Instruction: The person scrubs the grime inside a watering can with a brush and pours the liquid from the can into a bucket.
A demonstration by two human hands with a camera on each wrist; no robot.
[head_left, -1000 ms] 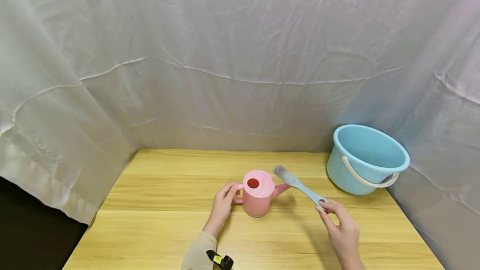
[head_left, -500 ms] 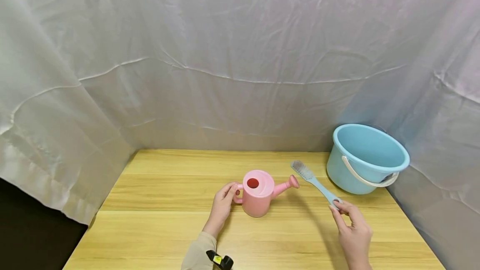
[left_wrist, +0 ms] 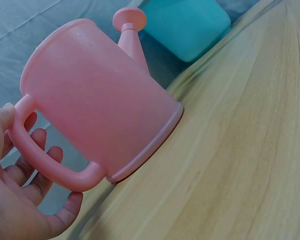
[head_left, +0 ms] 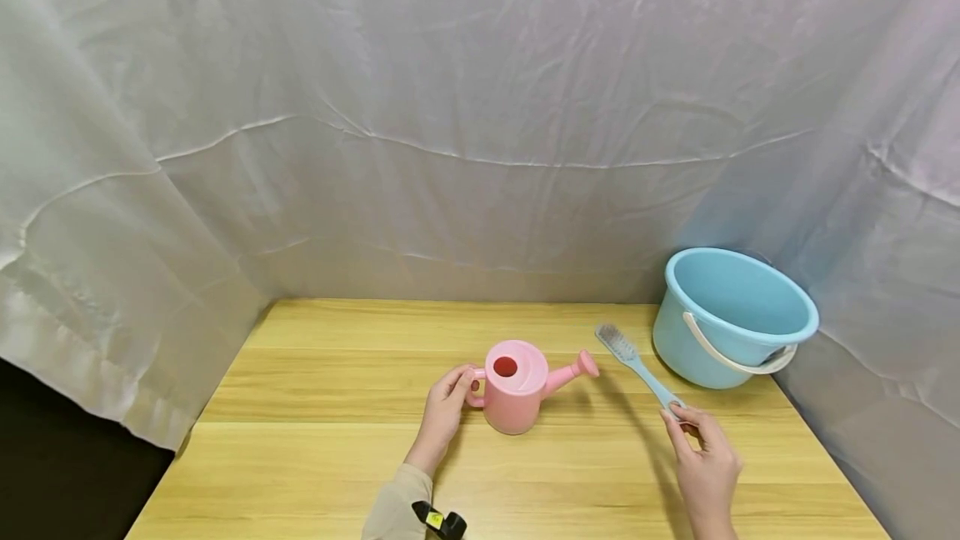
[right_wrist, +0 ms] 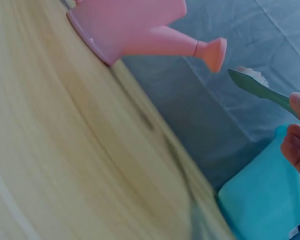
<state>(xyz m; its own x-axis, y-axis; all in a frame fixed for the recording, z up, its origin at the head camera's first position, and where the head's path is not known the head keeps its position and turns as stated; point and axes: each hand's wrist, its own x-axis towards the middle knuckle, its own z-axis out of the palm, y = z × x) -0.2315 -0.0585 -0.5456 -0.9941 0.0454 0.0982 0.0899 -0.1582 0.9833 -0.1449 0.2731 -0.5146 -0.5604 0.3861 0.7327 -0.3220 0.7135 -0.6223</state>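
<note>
A pink watering can (head_left: pixel 513 394) stands upright on the wooden table, its spout pointing right. My left hand (head_left: pixel 444 407) holds the can's handle (left_wrist: pixel 50 167), with the fingers curled through the loop in the left wrist view. To the right, my right hand (head_left: pixel 703 461) pinches the end of a light blue brush (head_left: pixel 647 377) between thumb and fingers. The brush is held above the table, bristles up, its head (right_wrist: pixel 250 80) apart from the can's spout (right_wrist: pixel 210 52). In the right wrist view the right hand shows only partly at the edge.
A light blue bucket (head_left: pixel 697 348) with a white handle (head_left: pixel 738 365) stands at the table's back right corner, close behind the brush. Grey cloth (head_left: pixel 480 215) hangs behind and on both sides of the wooden table (head_left: pixel 337 457).
My right hand has moved the brush right, away from in front of the spout, towards the bucket; in the last half second its head dipped slightly. The left hand and watering can stayed put.
</note>
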